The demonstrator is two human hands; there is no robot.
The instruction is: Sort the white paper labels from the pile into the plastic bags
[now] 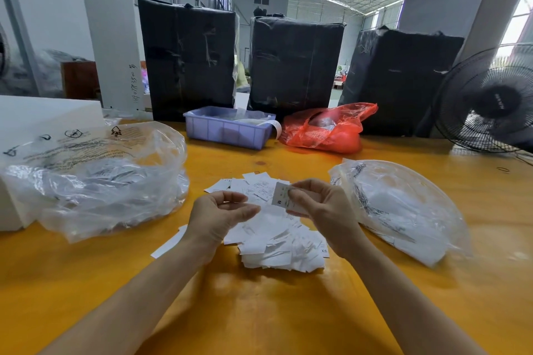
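A pile of white paper labels [277,242] lies on the yellow table [259,311] in front of me. My right hand [323,216] pinches a small stack of labels [281,195] above the pile. My left hand [222,216] hovers just left of it, fingers loosely curled, holding nothing that I can make out. A large clear plastic bag [95,179] with labels inside sits to the left. Another clear plastic bag [403,207] with labels lies to the right.
A purple plastic bin [227,131] and a red plastic bag [328,130] stand at the back of the table. Three black wrapped bales [294,66] rise behind them. A black fan [487,101] stands at the right edge, a white box [34,118] at the left.
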